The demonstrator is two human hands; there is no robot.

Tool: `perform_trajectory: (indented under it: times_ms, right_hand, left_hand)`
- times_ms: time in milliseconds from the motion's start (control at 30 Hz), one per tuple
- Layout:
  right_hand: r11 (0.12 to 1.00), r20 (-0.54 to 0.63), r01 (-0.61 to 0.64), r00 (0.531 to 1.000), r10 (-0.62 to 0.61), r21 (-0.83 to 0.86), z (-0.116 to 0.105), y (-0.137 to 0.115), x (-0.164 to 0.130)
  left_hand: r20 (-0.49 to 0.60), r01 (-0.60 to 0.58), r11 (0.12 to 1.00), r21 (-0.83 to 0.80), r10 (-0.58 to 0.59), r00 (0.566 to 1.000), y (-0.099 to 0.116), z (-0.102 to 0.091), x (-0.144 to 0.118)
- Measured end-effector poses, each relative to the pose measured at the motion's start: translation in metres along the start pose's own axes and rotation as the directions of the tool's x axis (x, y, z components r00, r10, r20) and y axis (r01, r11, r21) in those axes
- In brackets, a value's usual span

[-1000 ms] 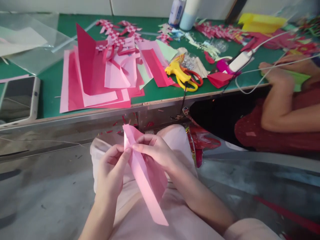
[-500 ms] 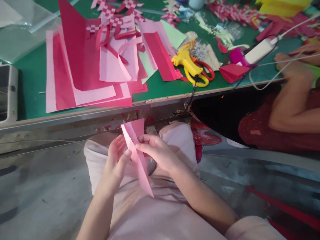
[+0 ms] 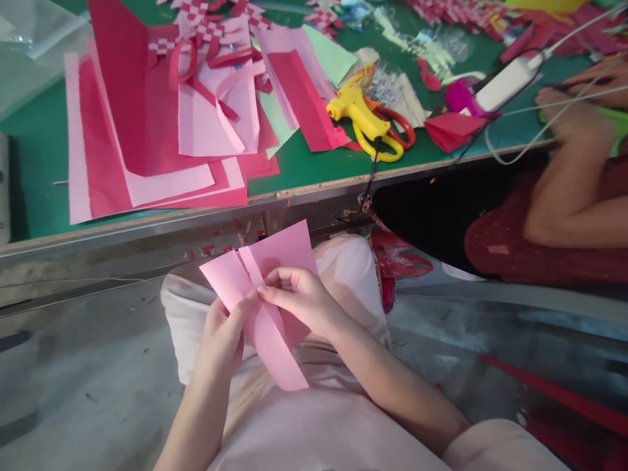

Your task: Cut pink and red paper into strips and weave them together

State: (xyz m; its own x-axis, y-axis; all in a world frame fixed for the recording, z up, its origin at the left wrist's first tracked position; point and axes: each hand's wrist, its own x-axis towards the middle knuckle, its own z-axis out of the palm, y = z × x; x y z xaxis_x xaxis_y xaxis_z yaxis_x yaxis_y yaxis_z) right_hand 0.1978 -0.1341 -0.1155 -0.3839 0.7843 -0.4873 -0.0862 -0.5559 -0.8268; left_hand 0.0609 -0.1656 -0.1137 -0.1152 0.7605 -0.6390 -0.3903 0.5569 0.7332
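Over my lap I hold a sheet of pink paper (image 3: 282,252), creased lengthwise, with a strip partly separated along a ragged tear at its top edge. My left hand (image 3: 226,324) grips the left part, its thumb on top and the other fingers behind the sheet. My right hand (image 3: 299,294) pinches the strip near the tear, thumb and forefinger close to my left thumb. Above, on the table, lie stacked pink and red paper sheets (image 3: 112,163) and a folded red piece (image 3: 301,98).
A yellow glue gun (image 3: 360,111) and orange-handled scissors (image 3: 405,127) lie near the edge of the green table (image 3: 275,186). A white power bank (image 3: 505,85) with cables is further right. A co-worker's arm (image 3: 564,190) rests at the right. Paper scraps litter the floor.
The pink paper has been opened out from a narrow fold to a wider sheet. My left hand has closed on its left part, and my right hand stays pinched at the middle.
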Motion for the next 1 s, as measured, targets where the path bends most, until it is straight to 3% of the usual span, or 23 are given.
perform_trajectory:
  times_ms: [233,400,800,1000]
  right_hand:
    - [0.999,-0.053,0.028,0.998,-0.026,0.025,0.0,-0.009,-0.004]
    - [1.0,-0.067,0.011,0.998,-0.011,0.01,-0.002,-0.012,-0.005]
    - [0.986,-0.014,0.025,1.0,-0.023,0.167,0.0,-0.018,-0.008]
    - [0.974,-0.06,0.023,0.998,-0.01,0.225,0.001,-0.016,-0.009]
  left_hand:
    - [-0.093,-0.011,0.999,-0.051,0.006,0.996,0.009,0.013,-0.01]
    - [-0.117,-0.017,0.998,-0.059,0.01,0.993,0.009,0.012,-0.008]
    - [-0.11,-0.002,0.996,-0.089,-0.008,0.994,0.013,0.013,-0.01]
    - [-0.09,0.017,0.996,-0.09,-0.026,0.996,0.012,0.014,-0.01]
